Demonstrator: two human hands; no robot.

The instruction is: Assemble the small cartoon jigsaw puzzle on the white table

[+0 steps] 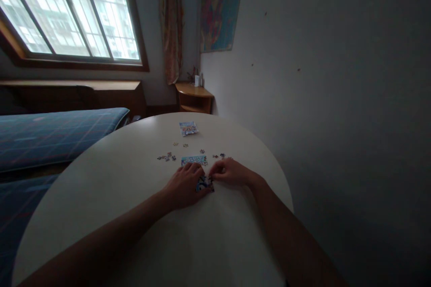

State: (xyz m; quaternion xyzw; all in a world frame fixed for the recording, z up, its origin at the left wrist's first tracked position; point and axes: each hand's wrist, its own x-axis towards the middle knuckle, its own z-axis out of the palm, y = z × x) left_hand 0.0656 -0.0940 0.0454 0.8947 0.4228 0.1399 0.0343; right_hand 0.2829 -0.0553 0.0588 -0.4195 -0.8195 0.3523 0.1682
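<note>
A partly joined jigsaw puzzle (202, 184) lies on the white table in front of me, its blue and dark print showing between my hands. My left hand (185, 184) rests over its left side, fingers and thumb apart around it, hiding part of the picture. At the puzzle's right edge, the thumb and forefinger of my right hand (229, 172) are pinched on a small puzzle piece (211, 179), mostly covered by the fingertips. Just beyond the left fingers lies a blue printed picture card (194, 160), its lower part hidden.
Loose puzzle pieces (167, 157) are scattered left of the card, with several more behind and to its right. A printed packet (188, 128) lies farther back on the round table (134, 175). A wall (336, 143) runs along the right; a plaid-covered bed (60, 134) stands left.
</note>
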